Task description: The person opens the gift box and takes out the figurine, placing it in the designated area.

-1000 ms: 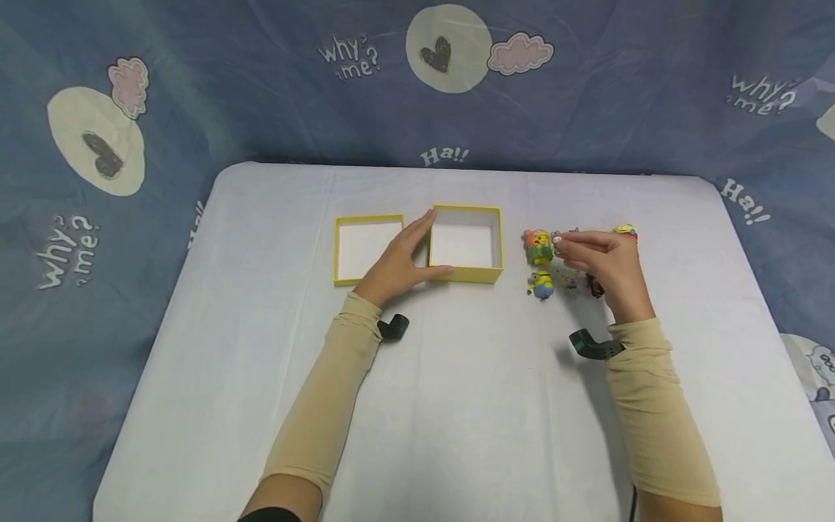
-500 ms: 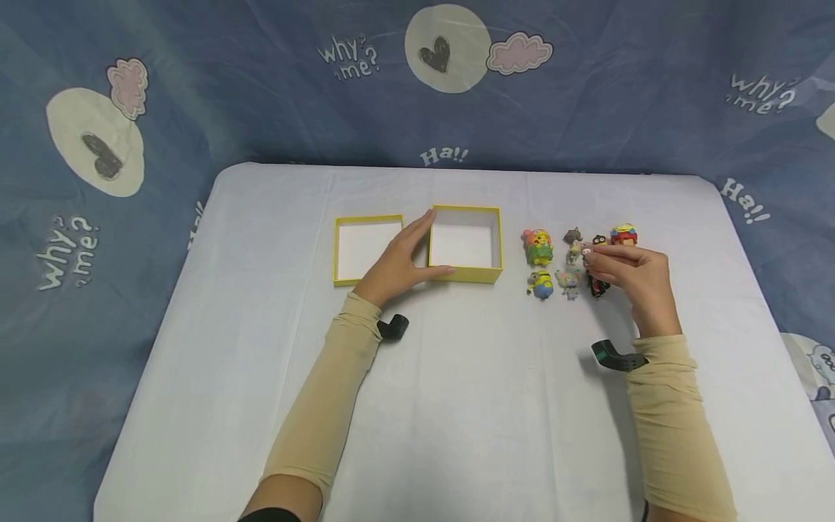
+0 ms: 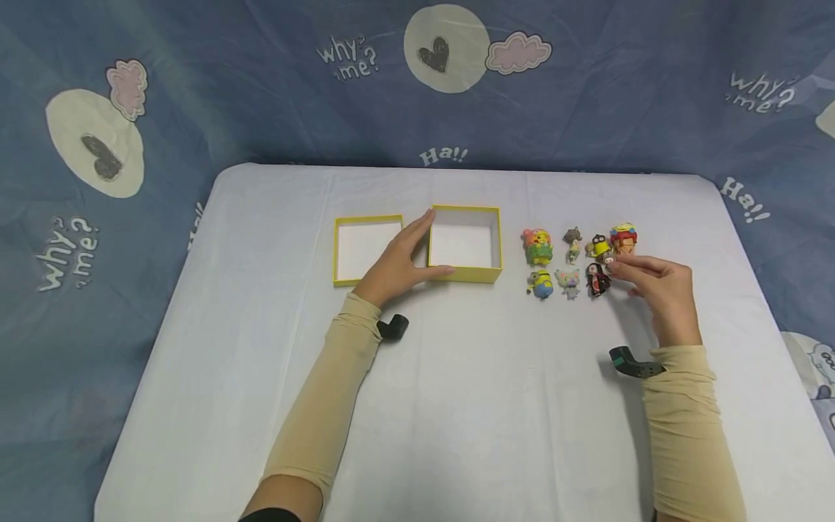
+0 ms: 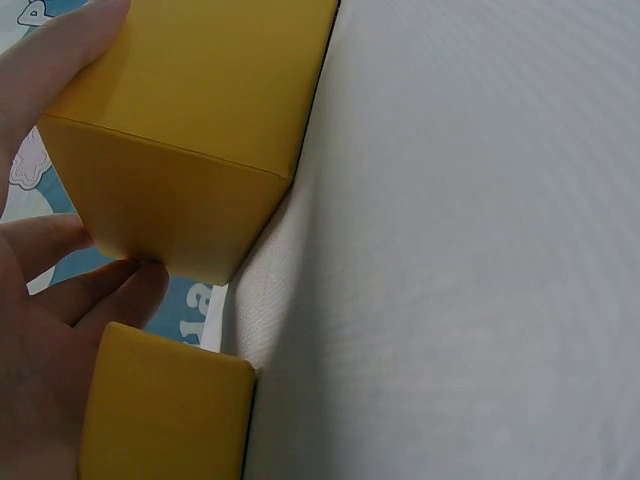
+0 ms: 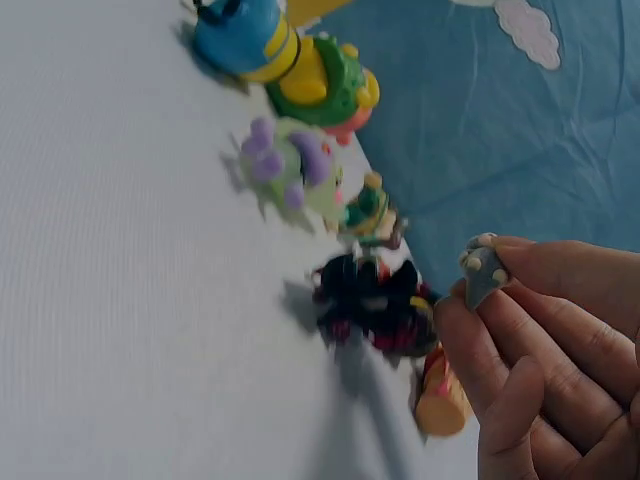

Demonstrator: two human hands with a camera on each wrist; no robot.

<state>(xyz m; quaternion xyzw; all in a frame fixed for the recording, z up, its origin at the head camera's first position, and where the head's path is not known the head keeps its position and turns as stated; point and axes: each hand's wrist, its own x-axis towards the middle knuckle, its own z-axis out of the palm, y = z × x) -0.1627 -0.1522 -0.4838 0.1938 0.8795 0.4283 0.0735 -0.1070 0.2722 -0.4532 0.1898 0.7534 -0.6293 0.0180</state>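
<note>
My left hand [image 3: 396, 267] holds the left side of a yellow-edged box [image 3: 472, 275] with a white inside. In the left wrist view its thumb lies on one yellow face of the box [image 4: 200, 80] and its fingertips meet the adjoining side. My right hand [image 3: 662, 290] pinches a small grey figurine [image 5: 482, 272] with pale spots between thumb and fingertips, raised above the table. Close by the right hand lie a dark-robed figurine [image 3: 596, 281], a yellow-and-black figurine [image 3: 597, 246] and a figurine with a red and yellow top [image 3: 624, 239].
The shallow yellow-edged lid [image 3: 365, 250] lies left of the box, partly behind the left hand. Right of the box lie a green and pink figurine [image 3: 538, 248], a Minion figurine [image 3: 541, 285], a brown-haired figurine [image 3: 572, 245] and a pale grey one [image 3: 569, 283] on the white tablecloth [image 3: 457, 406].
My right hand has moved right and slightly toward me with the grey figurine, uncovering figurines it had hidden. The left hand, box and lid stay where they were.
</note>
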